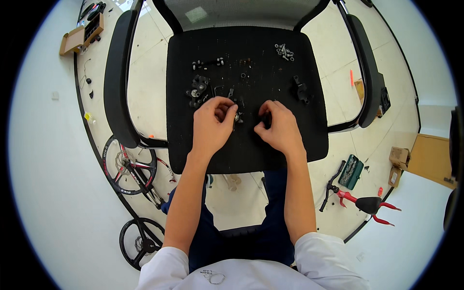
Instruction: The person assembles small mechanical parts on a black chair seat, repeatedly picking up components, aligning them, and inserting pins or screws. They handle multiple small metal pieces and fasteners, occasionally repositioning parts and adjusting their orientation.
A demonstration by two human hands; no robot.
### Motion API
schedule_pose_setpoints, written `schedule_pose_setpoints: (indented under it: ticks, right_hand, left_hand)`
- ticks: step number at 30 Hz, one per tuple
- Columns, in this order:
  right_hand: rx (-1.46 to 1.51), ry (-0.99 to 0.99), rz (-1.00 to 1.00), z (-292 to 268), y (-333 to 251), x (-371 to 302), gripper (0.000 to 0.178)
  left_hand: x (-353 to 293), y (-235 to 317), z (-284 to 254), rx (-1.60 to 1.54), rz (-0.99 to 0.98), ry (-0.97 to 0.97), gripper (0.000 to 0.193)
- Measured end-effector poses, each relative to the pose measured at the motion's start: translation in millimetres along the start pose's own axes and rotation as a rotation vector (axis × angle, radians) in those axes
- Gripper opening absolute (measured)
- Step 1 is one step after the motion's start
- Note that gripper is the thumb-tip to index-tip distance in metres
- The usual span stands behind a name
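Both my hands work low over the black seat of an office chair. My left hand is closed, thumb and fingers pinching a small metal part with a shiny round end. To its right, my right hand is closed too, its fingertips on something dark that blends into the seat. Black mechanical parts lie just beyond my left hand, beside a bent hex key. A black bracket-like part rests beyond my right hand.
Silver bolts lie at the seat's far right, a black part with bolts at far left. Armrests flank the seat. On the floor are a bicycle wheel, a green toolbox and a red bike frame.
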State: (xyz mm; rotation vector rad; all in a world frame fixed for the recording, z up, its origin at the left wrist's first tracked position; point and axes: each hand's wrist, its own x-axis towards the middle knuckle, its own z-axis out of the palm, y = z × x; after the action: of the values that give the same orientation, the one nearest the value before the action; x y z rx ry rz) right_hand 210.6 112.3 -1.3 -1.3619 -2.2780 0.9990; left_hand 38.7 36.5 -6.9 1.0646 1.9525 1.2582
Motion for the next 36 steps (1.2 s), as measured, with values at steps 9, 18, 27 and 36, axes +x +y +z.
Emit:
schedule_pose_setpoints:
  ticks: [9, 18, 27, 36]
  right_hand:
    - [0.140, 0.138, 0.052, -9, 13, 2, 0.013]
    - [0.294, 0.162, -0.039, 3, 7, 7, 0.023]
    - [0.316, 0.131, 0.044, 6, -8, 11, 0.025]
    - [0.268, 0.143, -0.164, 15, -7, 13, 0.027]
  left_hand:
    - [8, -19, -19, 0.103, -0.063, 0.104, 0.011]
    - [4, -22, -38, 0.226, -0.027, -0.154, 0.015]
    - [-12, -4, -2, 0.507, 0.171, -0.115, 0.031]
    - [-8, -13, -16, 0.247, 0.101, -0.170, 0.029]
